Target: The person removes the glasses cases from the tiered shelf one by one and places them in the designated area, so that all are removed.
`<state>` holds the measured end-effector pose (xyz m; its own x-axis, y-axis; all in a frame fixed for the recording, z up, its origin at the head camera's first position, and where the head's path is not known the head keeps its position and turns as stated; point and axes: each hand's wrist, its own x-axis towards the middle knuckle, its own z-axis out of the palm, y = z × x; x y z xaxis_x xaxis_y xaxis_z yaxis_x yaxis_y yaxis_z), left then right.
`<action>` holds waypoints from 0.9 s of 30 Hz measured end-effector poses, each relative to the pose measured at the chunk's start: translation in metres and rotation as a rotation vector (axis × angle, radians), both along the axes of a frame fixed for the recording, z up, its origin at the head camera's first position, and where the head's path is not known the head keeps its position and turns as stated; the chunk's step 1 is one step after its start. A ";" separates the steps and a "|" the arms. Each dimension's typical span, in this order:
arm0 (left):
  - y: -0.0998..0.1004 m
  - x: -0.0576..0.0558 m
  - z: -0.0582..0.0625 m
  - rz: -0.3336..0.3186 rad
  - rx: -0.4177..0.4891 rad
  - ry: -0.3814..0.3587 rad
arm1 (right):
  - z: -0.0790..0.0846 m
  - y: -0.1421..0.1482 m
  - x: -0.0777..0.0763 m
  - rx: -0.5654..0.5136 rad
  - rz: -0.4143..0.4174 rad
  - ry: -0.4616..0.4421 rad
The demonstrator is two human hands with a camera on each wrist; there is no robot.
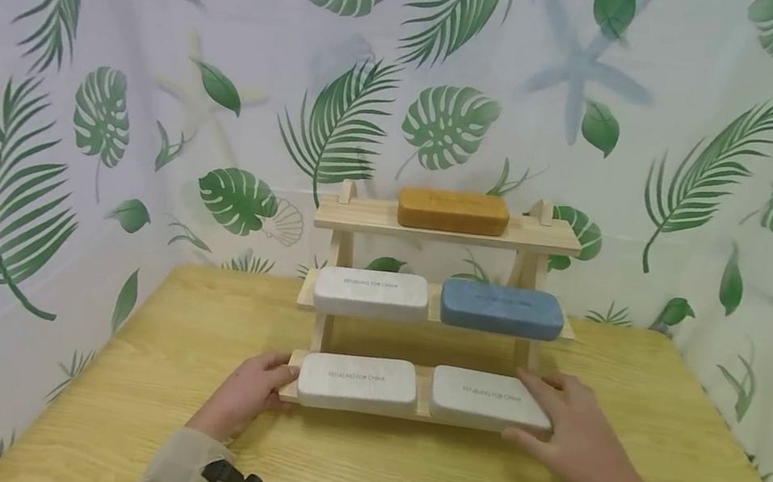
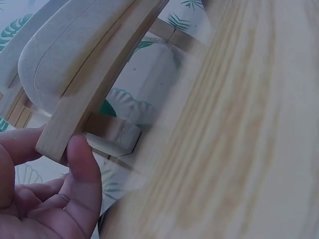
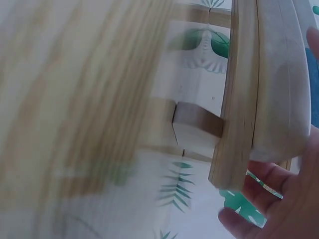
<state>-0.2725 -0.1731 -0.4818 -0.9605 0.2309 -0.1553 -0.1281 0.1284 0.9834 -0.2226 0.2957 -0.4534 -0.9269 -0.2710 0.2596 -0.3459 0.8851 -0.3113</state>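
At the near left of the wooden stand, the left hand pinches the end of the lowest shelf between thumb and finger. On that shelf lie the left white case and the right white case. The right hand spans the latter's right end; whether its fingers grip, I cannot tell. The step seems to be settling that case; the next move probably calls for gentle alignment while the stand is held steady.
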 end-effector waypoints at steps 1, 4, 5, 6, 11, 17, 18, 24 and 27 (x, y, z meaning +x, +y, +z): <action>-0.001 -0.001 0.000 -0.001 0.003 0.003 | 0.000 -0.002 0.000 -0.001 -0.001 -0.001; -0.002 -0.002 -0.001 -0.002 0.015 0.006 | 0.000 -0.006 -0.002 0.006 -0.011 0.022; -0.002 -0.002 -0.001 -0.007 0.015 0.009 | 0.001 -0.007 -0.002 0.009 -0.015 0.029; -0.002 -0.002 -0.001 -0.012 0.016 0.011 | 0.001 -0.008 -0.003 0.006 -0.017 0.033; -0.004 -0.001 -0.003 -0.030 0.009 0.032 | -0.002 -0.015 -0.008 -0.001 -0.033 0.035; -0.005 -0.003 -0.008 -0.033 0.032 0.038 | -0.007 -0.019 -0.013 0.001 -0.087 0.010; -0.005 -0.003 -0.009 -0.031 0.042 0.036 | -0.007 -0.020 -0.013 0.000 -0.094 0.007; -0.005 -0.005 -0.012 -0.031 0.082 0.058 | -0.005 -0.022 -0.015 -0.009 -0.118 -0.011; -0.004 -0.005 -0.013 -0.026 0.088 0.059 | -0.005 -0.021 -0.014 -0.007 -0.117 -0.029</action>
<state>-0.2778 -0.1772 -0.4946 -0.9610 0.2659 -0.0768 -0.0676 0.0435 0.9968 -0.2365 0.2748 -0.4579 -0.9592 -0.1586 0.2341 -0.2312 0.9167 -0.3259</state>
